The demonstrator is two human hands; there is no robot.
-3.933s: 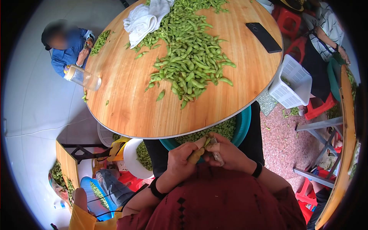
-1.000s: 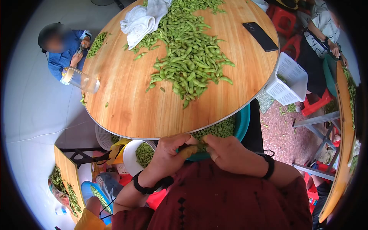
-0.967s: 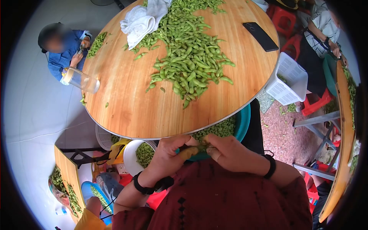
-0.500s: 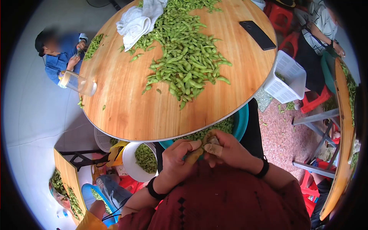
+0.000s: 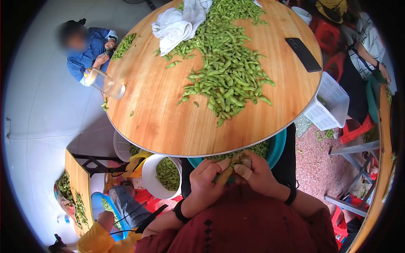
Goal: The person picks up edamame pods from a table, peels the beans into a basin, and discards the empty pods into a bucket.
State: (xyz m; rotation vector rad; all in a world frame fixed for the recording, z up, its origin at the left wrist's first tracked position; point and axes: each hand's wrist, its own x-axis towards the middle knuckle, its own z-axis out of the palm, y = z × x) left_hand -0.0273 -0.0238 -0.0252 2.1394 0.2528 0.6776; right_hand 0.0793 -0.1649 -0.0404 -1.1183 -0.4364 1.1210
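Soft, even daylight fills my view, bright without harshness; it seems to come from overhead, though I cannot see its source. The wooden counter (image 5: 168, 114) glows warm with a faint sheen and no hard glare, and the pile of green pods (image 5: 230, 76) on it casts only thin, short shadows. Under the counter's near rim it turns dimmer, so my hands sit in mild shade. The lens is a strong fisheye: the counter bulges, straight lines bend toward the edges, and a black circular border cuts off the corners. The centre is sharp; the rim smears and darkens. The white cloth (image 5: 179, 23) is nearly blown out.
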